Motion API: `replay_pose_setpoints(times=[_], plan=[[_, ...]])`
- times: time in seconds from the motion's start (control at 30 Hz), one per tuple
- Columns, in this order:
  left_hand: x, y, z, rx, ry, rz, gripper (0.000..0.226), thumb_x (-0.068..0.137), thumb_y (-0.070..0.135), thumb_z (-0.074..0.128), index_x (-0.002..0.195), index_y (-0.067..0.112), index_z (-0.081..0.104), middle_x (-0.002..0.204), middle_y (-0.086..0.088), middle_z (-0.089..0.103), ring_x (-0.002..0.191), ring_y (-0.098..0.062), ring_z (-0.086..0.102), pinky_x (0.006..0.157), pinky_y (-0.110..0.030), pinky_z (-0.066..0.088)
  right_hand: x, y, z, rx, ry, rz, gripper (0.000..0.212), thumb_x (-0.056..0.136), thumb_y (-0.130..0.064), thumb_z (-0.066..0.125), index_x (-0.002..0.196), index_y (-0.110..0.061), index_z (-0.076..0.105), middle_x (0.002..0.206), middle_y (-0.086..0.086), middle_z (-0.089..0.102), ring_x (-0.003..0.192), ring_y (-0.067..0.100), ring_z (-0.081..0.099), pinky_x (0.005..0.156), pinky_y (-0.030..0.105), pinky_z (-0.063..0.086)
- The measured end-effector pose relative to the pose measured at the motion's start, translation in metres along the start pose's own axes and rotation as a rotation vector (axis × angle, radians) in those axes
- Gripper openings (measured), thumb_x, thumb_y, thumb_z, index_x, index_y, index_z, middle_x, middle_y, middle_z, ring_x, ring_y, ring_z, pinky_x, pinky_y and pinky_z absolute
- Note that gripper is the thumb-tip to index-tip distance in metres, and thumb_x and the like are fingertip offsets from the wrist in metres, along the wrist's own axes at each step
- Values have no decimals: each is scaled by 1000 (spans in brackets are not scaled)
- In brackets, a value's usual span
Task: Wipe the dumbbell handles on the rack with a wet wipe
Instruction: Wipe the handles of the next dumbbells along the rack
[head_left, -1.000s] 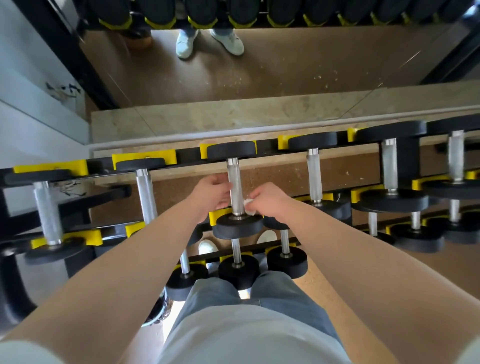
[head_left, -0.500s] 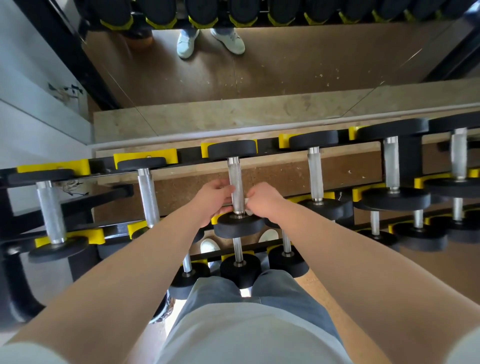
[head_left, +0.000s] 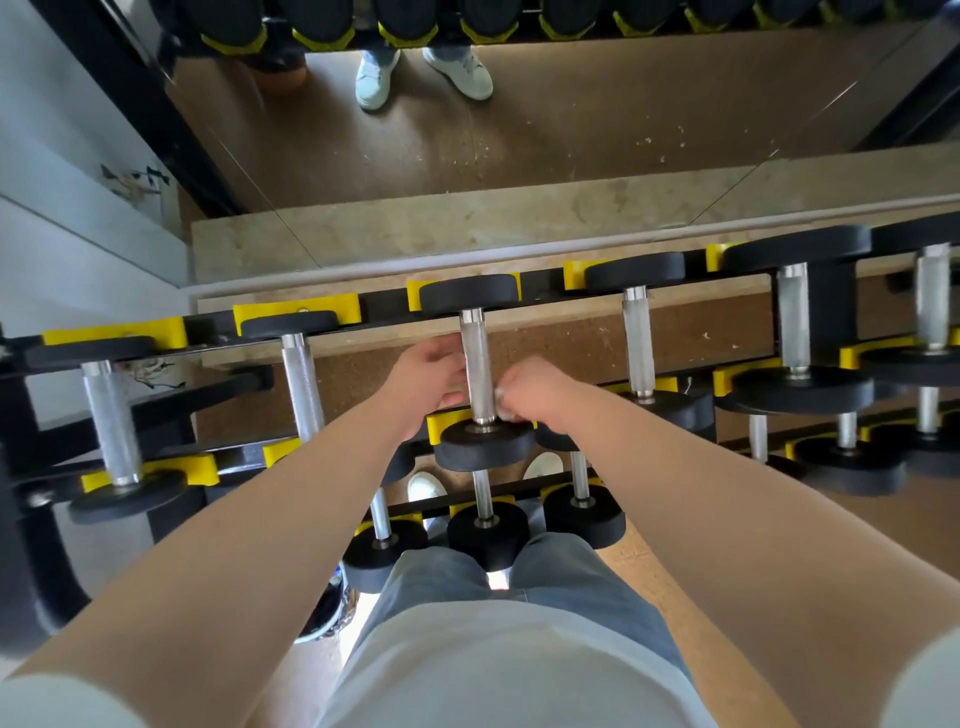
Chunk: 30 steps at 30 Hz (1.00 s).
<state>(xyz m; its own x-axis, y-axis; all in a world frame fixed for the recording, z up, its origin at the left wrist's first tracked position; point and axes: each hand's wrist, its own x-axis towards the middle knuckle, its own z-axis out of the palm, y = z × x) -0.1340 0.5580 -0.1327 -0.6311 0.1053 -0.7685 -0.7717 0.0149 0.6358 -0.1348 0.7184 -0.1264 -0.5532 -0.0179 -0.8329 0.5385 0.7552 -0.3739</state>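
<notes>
Knurled steel runs down the middle of my feed: the dumbbell handle (head_left: 477, 364) lies near to far on the top row of the rack (head_left: 208, 330). Its far black plate sits against a yellow cradle (head_left: 413, 295), and its near plate (head_left: 485, 441) is just below both hands.

Right hand (head_left: 537, 392) is on the handle's right side, low down by the near plate. Its fingers are bunched, pinching the wet wipe (head_left: 503, 408) against the metal. Only a small white crumple of the wipe shows between the knuckles and the bar.

Left hand (head_left: 428, 382) comes in from the left, with fingers curled up to the handle's left side and touching it. From this angle I cannot tell whether they wrap round the bar.

Neighbouring dumbbells (head_left: 638, 343) line up left and right on the same row, well apart from the hands. A lower row of smaller dumbbells (head_left: 485, 535) sits nearer, by my knees.

Farther off, a mirror (head_left: 571, 130) shows brown floor and a pair of pale shoes (head_left: 460, 73).
</notes>
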Motion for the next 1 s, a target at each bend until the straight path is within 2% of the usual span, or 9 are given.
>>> replay_pose_setpoints(times=[0.07,0.2,0.33,0.4,0.57,0.63,0.83,0.9,1.0], plan=[[0,3,1,12,-18,-7,28,103,12,56,130,20,59,113,-4,73,91,-12,72,67,-22,58,2,1,4,-26,-29,25,28,97,-2,57,123,-1,67,120,15,67,102,26,64,98,39,55],[-2,0,0,2,-26,-34,19,101,11,59,112,26,64,110,-2,75,95,-14,74,72,-25,60,17,-13,-5,754,-15,162,18,95,14,54,99,-1,64,104,13,64,101,26,66,94,41,60],[2,-4,-7,43,31,-16,26,101,11,57,124,22,65,121,-6,71,111,-21,69,83,-33,60,30,-20,-16,1091,-38,47,28,93,19,47,94,-3,64,97,15,63,89,23,62,85,33,56],[4,-2,-10,38,20,-27,26,102,12,55,125,21,64,121,-8,72,112,-23,70,83,-33,58,29,-13,-15,946,-48,27,28,92,20,49,103,0,66,104,18,66,98,28,65,89,36,58],[8,-1,-10,121,-14,-75,20,101,13,58,116,23,66,118,-7,74,111,-20,70,87,-34,59,14,5,-9,-10,-206,-6,19,94,2,63,109,-2,72,105,17,71,87,21,66,76,31,60],[7,-5,-7,125,-37,-116,22,101,12,59,121,19,65,114,-8,75,107,-22,72,86,-34,59,18,1,-10,117,-240,51,21,93,9,60,110,1,70,112,18,69,95,24,68,76,32,61],[5,-6,1,25,-67,-106,30,101,5,57,129,16,59,104,-6,75,88,-16,74,72,-26,59,48,-13,-33,1138,-92,56,31,97,11,55,126,0,61,126,19,65,108,26,67,72,30,61],[5,-3,0,9,-60,-104,26,104,4,51,126,16,59,107,-8,74,94,-20,73,82,-31,60,42,-10,-34,1097,-113,9,32,98,9,56,129,0,60,125,20,65,107,26,67,73,30,62],[7,2,-3,-41,-54,-125,25,105,3,49,122,16,60,107,-10,75,99,-24,74,90,-37,59,27,5,-25,559,-167,-34,33,95,9,59,126,0,64,117,17,69,99,22,70,74,26,62]])
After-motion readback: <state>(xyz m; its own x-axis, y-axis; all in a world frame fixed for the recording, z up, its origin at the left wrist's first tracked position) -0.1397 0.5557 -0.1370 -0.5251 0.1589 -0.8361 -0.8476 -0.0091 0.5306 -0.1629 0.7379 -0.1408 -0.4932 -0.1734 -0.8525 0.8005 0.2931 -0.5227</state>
